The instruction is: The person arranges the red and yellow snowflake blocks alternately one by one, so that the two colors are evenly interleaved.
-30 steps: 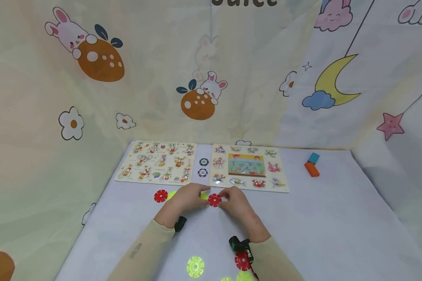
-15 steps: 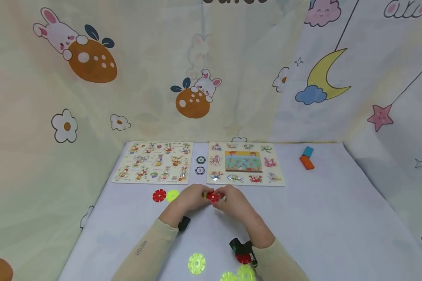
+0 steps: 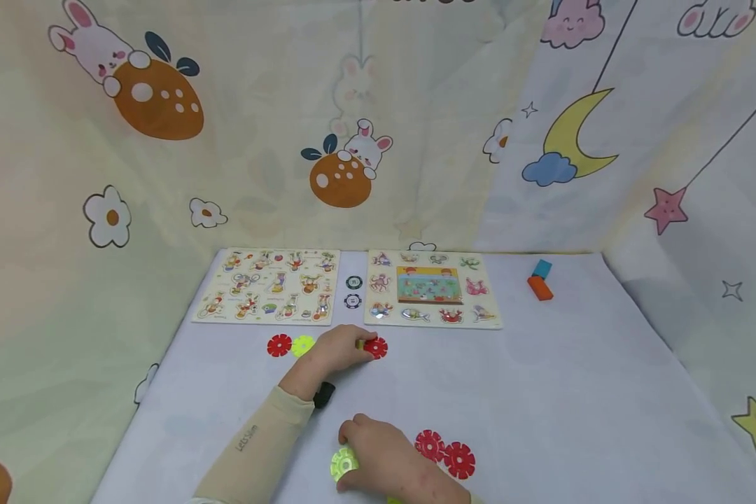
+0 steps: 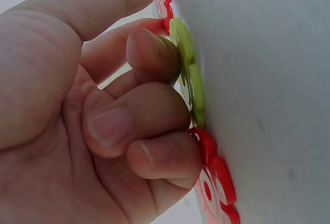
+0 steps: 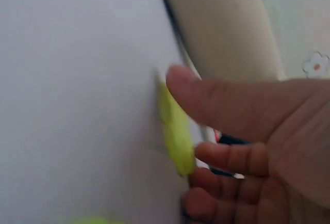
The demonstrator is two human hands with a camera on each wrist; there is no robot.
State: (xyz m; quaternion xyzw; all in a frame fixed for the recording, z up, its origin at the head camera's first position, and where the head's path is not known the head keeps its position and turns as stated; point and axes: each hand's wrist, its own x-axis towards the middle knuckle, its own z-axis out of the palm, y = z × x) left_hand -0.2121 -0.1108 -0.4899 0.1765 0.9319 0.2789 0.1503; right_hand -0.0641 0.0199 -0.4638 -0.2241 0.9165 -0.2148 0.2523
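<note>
My left hand pinches a red flower-shaped plastic disc between thumb and index finger at the right end of a row of discs. In the left wrist view its other fingers curl against a yellow-green disc and a red disc lying flat. Left of that hand lie a red disc and a yellow-green disc. Nearer the body, my right hand has thumb and fingers around the edges of a yellow-green disc, which the right wrist view shows blurred.
Two red discs lie right of my right hand. Behind the row are two picture puzzle boards, with two round chips between them. Blue and orange blocks sit at the back right. A printed cloth hangs behind the table.
My right hand has let go of the red disc at the row's end and moved back to the near yellow-green disc. My left hand stays at the row. The head view shifts slightly.
</note>
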